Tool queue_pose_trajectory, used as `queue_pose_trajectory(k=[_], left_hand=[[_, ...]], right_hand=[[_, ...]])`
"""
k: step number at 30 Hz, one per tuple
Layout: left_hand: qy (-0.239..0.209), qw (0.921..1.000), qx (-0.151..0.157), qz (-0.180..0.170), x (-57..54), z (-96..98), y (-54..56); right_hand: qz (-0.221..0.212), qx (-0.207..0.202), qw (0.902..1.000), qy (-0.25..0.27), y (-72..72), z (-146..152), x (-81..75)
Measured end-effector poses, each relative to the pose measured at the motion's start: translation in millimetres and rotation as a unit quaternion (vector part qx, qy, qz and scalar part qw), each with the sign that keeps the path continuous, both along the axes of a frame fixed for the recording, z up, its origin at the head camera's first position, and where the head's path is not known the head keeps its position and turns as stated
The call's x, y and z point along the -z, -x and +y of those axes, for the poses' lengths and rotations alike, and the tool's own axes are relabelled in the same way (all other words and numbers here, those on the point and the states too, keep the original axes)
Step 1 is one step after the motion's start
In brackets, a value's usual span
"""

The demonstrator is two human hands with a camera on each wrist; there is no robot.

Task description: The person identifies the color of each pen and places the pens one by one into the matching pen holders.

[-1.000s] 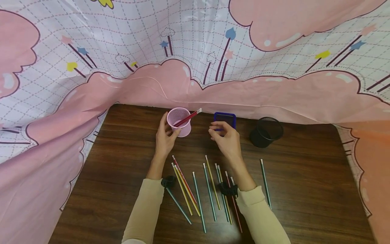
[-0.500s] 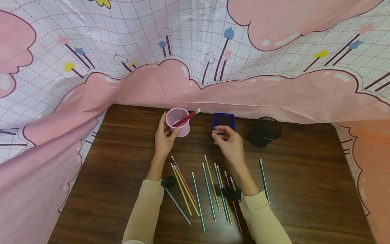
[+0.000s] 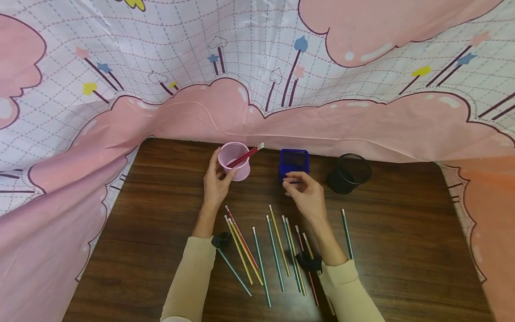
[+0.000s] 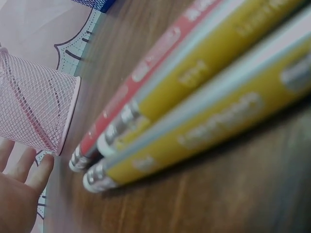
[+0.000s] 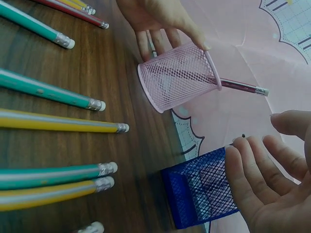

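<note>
While L hand (image 3: 215,184) grips pink cup (image 3: 242,173), R hand (image 3: 309,197) nr blue cup (image 5: 200,190).

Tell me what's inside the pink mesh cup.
Red pencils lean inside the pink mesh cup, eraser ends past the rim; in the head view, its near wall covers their lower ends.

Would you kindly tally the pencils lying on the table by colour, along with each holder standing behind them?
Yellow pencils: 5
Teal pencils: 5
Red pencils: 2
Pink mesh cup: 1
Blue mesh holder: 1
Black cup: 1
Total: 15, made up of 12 pencils and 3 holders
</note>
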State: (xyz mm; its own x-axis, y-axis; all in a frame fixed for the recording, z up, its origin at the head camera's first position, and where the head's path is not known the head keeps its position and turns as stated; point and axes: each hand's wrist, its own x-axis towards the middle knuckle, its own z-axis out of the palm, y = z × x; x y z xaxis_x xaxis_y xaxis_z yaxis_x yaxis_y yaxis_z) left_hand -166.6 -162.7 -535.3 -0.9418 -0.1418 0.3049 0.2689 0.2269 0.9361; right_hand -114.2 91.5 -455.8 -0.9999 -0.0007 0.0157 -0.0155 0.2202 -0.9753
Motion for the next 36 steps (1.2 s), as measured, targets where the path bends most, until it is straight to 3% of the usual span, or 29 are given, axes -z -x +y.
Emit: queue_pose_trajectory(k=[2,9,11,19,24,31,34,36], left_hand=[[-0.005,1.0,0.004,0.004,-0.3,0.3,0.3],[0.009,0.9997,-0.008,-0.023,25.4,-3.8,10.2],[0.012,0.9996,-0.009,-0.023,27.3,-4.4,11.5],[0.006,0.9999,0.0,-0.013,22.8,-2.6,12.3],[-0.001,1.0,0.003,-0.003,18.0,0.2,11.6],[0.007,0.9998,0.016,-0.01,-10.4,5.7,2.4],[0.007,0.9998,0.013,-0.012,-10.8,6.2,2.7],[0.007,0.9999,0.009,-0.012,0.2,3.9,6.9]], right_hand=[[0.002,-0.001,1.0,-0.006,-2.6,1,-0.9],[-0.007,-0.008,0.9998,-0.019,-8.1,7,1.1],[-0.012,-0.007,0.9996,-0.023,-9.6,8,0.5],[-0.024,-0.009,0.9983,-0.053,-16.1,13,4.5],[-0.033,-0.008,0.9984,-0.044,-17.8,20,22.8],[-0.04,-0.008,0.9977,-0.054,-16.4,31,57.9],[-0.045,-0.007,0.9972,-0.06,-18.3,33,62.0],[-0.05,-0.004,0.9967,-0.064,-20.0,34,63.0]])
